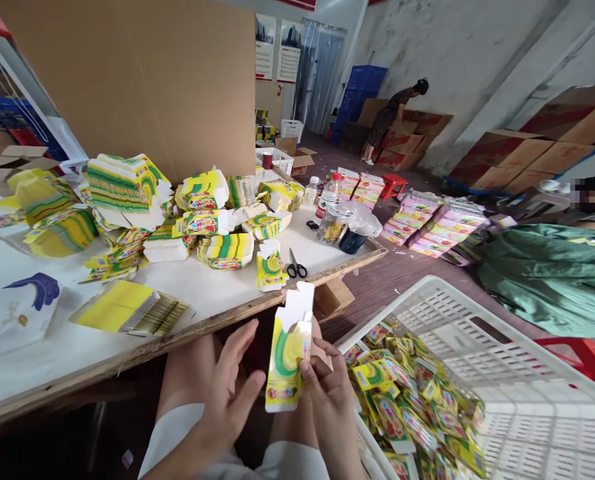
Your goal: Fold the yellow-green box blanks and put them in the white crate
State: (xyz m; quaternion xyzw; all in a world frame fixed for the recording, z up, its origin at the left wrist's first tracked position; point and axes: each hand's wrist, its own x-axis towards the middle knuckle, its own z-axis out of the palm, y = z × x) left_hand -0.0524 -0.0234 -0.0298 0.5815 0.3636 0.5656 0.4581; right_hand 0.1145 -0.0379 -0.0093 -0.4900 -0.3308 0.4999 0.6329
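My right hand [329, 381] grips a small yellow and green carton [285, 360] by its right edge, above my lap. The carton's white top flaps stand up open. My left hand [232, 387] is just left of the carton, fingers apart, holding nothing. Ahead on the white table [222, 288] lies a single flat carton [271, 268] beside black-handled scissors [296, 268]. Behind them are several bundles of flat cartons [226, 251]. To my right a white plastic basket [527, 373] holds many yellow packets [417, 400].
A stack of yellow cards [127, 307] and a white pack [20, 310] lie at the left. Bottles [327, 197] and a dark cup [352, 241] stand near the table's right corner. A large cardboard sheet [142, 80] rises behind. A person [392, 117] bends over boxes far back.
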